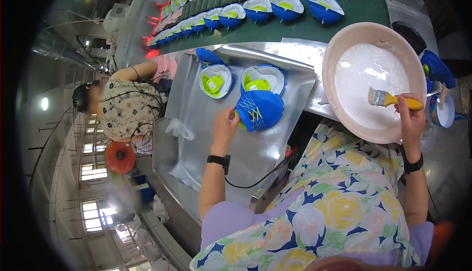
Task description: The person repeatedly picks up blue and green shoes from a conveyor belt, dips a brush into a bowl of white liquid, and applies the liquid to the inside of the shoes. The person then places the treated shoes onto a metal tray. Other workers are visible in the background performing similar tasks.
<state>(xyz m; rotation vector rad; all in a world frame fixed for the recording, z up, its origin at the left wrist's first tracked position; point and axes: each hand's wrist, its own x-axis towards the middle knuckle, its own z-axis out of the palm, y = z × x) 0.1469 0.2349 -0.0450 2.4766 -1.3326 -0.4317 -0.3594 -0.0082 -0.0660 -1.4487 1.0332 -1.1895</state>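
One blue shoe upper (263,111) is extending rightward from the pinching left hand (225,126); the right hand (412,119) is grasping a paintbrush (391,99), bristles (372,96) pointing left.

Left grip (225,126) on blue shoe upper (264,110): some fingers hidden. That upper partly covers a second upper (264,77) just beyond. Right grip (412,118) hides part of the brush handle (412,103). Green tabletop (371,3) beyond both grips cut off by top edge.

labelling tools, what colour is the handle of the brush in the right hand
Yellow; the brush handle shows best in the head view.
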